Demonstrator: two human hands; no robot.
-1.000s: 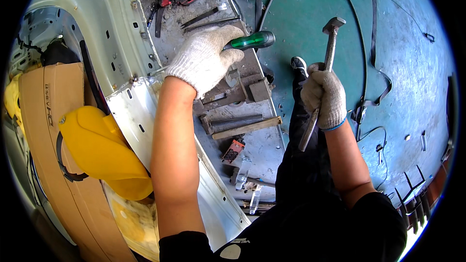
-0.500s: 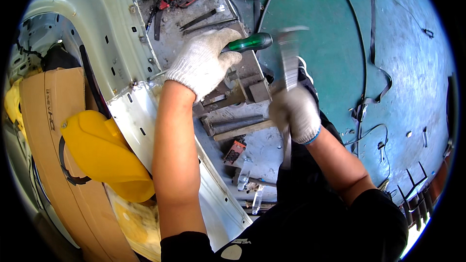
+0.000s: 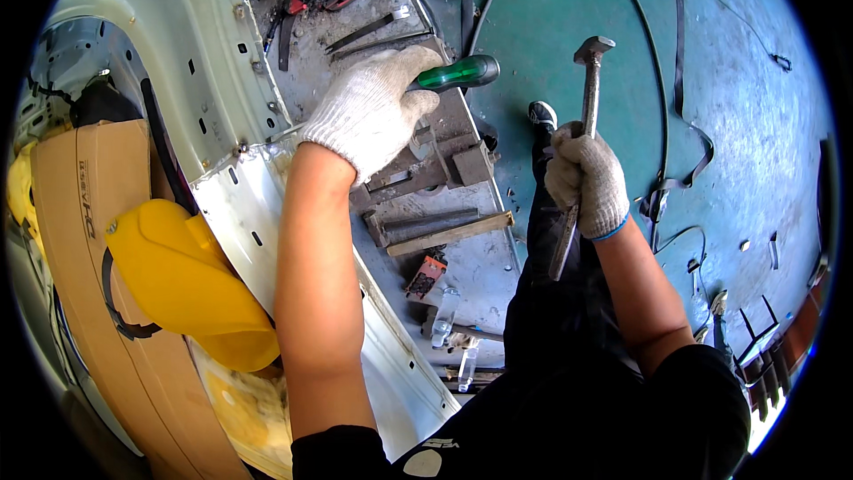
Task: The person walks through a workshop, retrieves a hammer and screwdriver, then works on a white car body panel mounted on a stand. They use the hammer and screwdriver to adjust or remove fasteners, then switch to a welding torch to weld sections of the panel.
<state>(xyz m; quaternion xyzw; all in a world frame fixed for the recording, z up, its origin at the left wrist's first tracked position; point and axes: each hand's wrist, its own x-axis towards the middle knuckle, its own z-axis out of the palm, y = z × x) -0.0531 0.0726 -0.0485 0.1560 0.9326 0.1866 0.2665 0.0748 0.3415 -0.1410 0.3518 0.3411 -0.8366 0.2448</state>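
Observation:
My left hand, in a white knit glove, is closed round a screwdriver with a green, dark-ended handle. The handle's butt points right, and a thin shaft shows on the hand's other side, reaching toward the flanged seam of a pale car body panel. Whether its tip touches the seam I cannot tell. To the right, over my leg, my gloved right hand grips a metal hammer by its shaft. The hammer's head is up and away from me, well apart from the screwdriver's butt.
Below my left hand are metal blocks and a wooden strip on a grey platform. Yellow-handled and red-handled tools lie at its far end. A yellow mask rests by cardboard at left. A hose curves across the green floor.
My right hand has swung the hammer to the right, away from the screwdriver's butt; it was blurred beside it before. My left hand and the screwdriver have stayed nearly in place.

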